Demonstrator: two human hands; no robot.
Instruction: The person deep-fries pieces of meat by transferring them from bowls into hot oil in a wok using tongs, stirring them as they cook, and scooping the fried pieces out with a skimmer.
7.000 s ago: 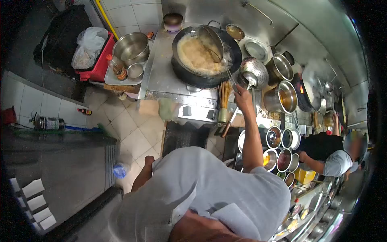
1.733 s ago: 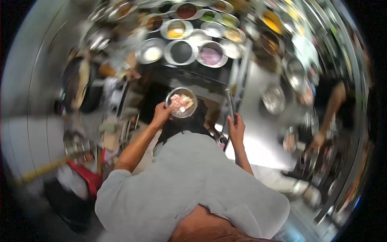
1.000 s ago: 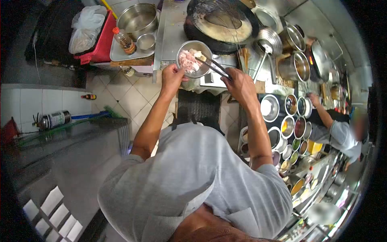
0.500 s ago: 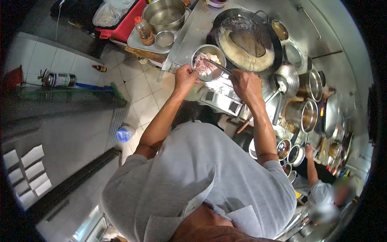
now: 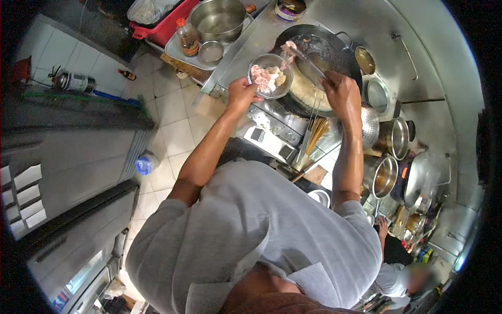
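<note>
My left hand [image 5: 243, 96] grips the rim of a metal bowl [image 5: 276, 95] that contains pieces of pale pink raw meat [image 5: 265, 78]. The bowl is beside a large dark wok [image 5: 351, 52], at its left edge. In the wok lies pale, foamy liquid [image 5: 300, 90]. My right hand [image 5: 342, 94] is closed around metal tongs [image 5: 312, 66] above the wok. At the tongs' tips a strip of meat [image 5: 287, 51] hangs between the bowl and the wok. A skimmer's wire handle [image 5: 316, 107] leans out over the wok's near rim.
A perforated ladle [image 5: 370, 125] and metal pots [image 5: 386, 175] stand to the right. A tray at upper left carries a sauce bottle [image 5: 187, 37], a small bowl [image 5: 211, 53] and a large pan [image 5: 217, 21]. Another person [image 5: 392, 277] works at lower right.
The tongs have lifted meat out of the bowl and moved up and right toward the wok. My left hand keeps the bowl, now slightly nearer the wok.
</note>
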